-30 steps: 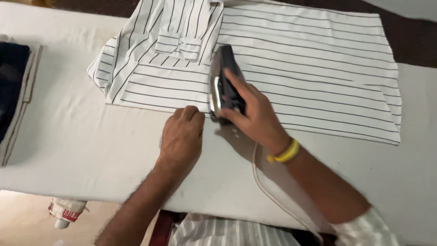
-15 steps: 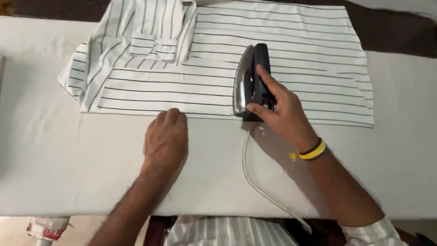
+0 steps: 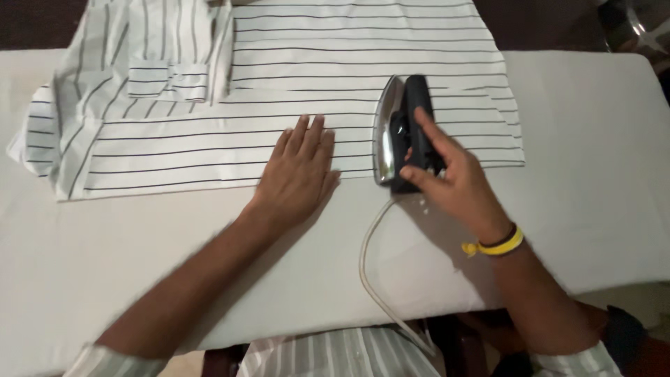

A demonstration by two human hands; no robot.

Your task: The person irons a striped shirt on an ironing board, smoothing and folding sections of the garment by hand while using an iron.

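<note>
The left hand (image 3: pixel 300 174) lies flat and spread on the striped shirt (image 3: pixel 363 70), at 9 o'clock of the iron (image 3: pixel 398 129). The right hand (image 3: pixel 447 178) grips its handle; better keep the cloth tight, fingers away.

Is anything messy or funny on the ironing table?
The iron is tipped on its side, soleplate off the striped shirt, held by the right hand. The shirt's left part lies bunched and folded over. The left hand presses the cloth flat.
</note>
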